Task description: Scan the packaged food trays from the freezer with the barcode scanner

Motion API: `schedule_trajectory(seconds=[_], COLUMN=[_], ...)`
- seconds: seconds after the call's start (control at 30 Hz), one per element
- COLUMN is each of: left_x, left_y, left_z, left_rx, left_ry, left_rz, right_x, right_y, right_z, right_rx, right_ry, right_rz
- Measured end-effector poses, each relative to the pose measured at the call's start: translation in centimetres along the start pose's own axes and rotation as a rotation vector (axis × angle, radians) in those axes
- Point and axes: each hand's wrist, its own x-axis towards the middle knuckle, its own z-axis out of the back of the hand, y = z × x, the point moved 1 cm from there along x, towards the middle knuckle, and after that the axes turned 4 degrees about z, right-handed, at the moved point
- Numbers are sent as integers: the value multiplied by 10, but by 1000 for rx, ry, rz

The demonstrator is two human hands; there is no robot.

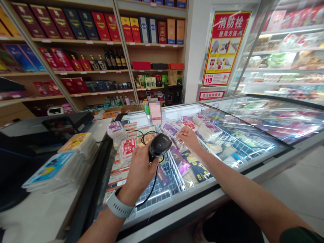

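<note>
My left hand [141,168] is wrapped round the grip of a black barcode scanner [160,145], and its cable hangs over the freezer's glass top. In my right hand [189,137] the fingers pinch the near edge of a flat purple-and-white packet [171,129], just beyond the scanner head. To the right of that hand lie a red-labelled packet [189,125] and a pile of purple-labelled packets [209,131]. Left of the scanner are a red-labelled pack [128,147] and a stack of purple-labelled packs [116,130] on the glass.
The glass-topped chest freezer [253,165] holds wire baskets with packaged goods. On the counter at left stand stacks of blue and yellow packs [54,167] beside a dark monitor [67,125]. Shelves of boxed bottles [83,23] line the back wall; a red notice [226,47] hangs right of them.
</note>
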Motion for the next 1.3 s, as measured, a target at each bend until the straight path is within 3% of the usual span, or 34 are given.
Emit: schedule_trajectory(seconds=[0.13, 0.23, 0.37, 0.43, 0.53, 0.67, 1.07, 1.2, 1.3], left_x=[0, 0, -1, -1, -1, -1, -1, -2, -2], left_y=[0, 0, 0, 0, 1, 1, 0, -2, -3], left_z=[0, 0, 0, 0, -1, -1, 1, 2, 4], left_rx=[-10, -10, -4, 3, 11, 1, -24, -33, -48], left_ry=[-11, -7, 0, -3, -11, -8, -14, -21, -27], left_rz=[-10, -10, 1, 0, -6, -5, 17, 16, 17], right_x=[5, 11, 15, 15, 17, 21, 18, 12, 9], right_y=[-8, -4, 19, 30, 37, 32, 24, 26, 24], right_z=[4, 16, 41, 51, 60, 61, 55, 49, 40], right_rx=[-66, -225, -770, -1073, -1366, -1583, -1709, -1651, -1530], right_ry=[10, -37, -203, -261, -276, -208, -113, -138, -102], right_rz=[-11, 128, 465, 550, 570, 524, 475, 480, 573])
